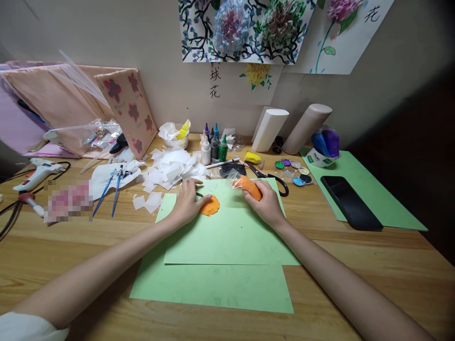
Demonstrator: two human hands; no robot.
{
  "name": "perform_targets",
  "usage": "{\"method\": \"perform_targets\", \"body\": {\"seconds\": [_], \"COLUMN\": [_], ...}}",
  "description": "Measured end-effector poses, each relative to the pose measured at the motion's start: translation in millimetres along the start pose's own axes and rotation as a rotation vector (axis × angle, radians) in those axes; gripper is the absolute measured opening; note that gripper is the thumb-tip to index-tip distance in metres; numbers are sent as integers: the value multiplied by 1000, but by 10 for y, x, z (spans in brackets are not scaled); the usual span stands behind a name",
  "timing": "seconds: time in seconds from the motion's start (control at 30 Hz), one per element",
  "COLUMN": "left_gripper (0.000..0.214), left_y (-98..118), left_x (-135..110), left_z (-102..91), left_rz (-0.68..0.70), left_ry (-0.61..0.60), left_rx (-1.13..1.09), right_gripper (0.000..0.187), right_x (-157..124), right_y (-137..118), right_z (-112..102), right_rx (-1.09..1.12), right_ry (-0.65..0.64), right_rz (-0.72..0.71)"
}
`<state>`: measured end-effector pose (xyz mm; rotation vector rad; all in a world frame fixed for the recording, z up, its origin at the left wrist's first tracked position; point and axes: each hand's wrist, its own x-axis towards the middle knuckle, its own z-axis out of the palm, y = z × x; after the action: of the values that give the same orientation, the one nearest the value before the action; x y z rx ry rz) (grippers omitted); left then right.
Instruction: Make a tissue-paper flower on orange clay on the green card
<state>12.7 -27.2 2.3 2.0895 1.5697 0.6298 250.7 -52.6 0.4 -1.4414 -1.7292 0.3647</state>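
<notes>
We log left hand (187, 201) spread on top green sheet (234, 246), thumb at edge of orange disc (211, 206) lying on that sheet; right hand (267, 203) wrapped around bagged orange clay (249, 187) above sheet's right half; we note paper scraps (174, 166) beyond sheet's left corner, phone (350, 202) to its right

orange disc (210, 206) | flat (edge uneven), on green paper (227, 241) | orange lump (249, 186) | in plastic
</notes>
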Motion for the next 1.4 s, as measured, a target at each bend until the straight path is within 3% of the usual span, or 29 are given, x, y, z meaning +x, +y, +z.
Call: {"method": "perform_targets", "body": {"seconds": [0.2, 0.4, 0.63, 0.8, 0.87, 1.03, 1.2, 1.4], "left_gripper": [52, 60, 44, 56, 54, 35, 47, 53], "left_y": [6, 60, 151, 271, 279, 73, -164, -144], "left_x": [237, 257, 53, -1, -4, -104, -300, -296], "left_z": [-72, -93, -7, 48, 35, -115, -275, -313], "left_rz": [-123, -93, 221, 472, 515, 427, 662, 818], "left_ry": [-109, -111, -47, -119, -125, -74, -156, -220], "left_rx": [48, 193, 558, 744, 759, 599, 512, 593], "right_gripper": [10, 11, 11, 11, 11, 13, 14, 13], "right_x": [-7, -7, -50, -66, -62, -57, -53, -45], "right_y": [5, 2, -37, -35, -26, 3, 15, 3], "right_z": [9, 16, 26, 35, 36, 40, 49, 35], "right_rx": [22, 12, -34, -40, -28, 15, 39, 46], "right_ry": [-12, -16, -21, 4, 16, 35, 39, 33], "right_rz": [-3, 6, -9, -11, 5, 62, 69, 72]}}
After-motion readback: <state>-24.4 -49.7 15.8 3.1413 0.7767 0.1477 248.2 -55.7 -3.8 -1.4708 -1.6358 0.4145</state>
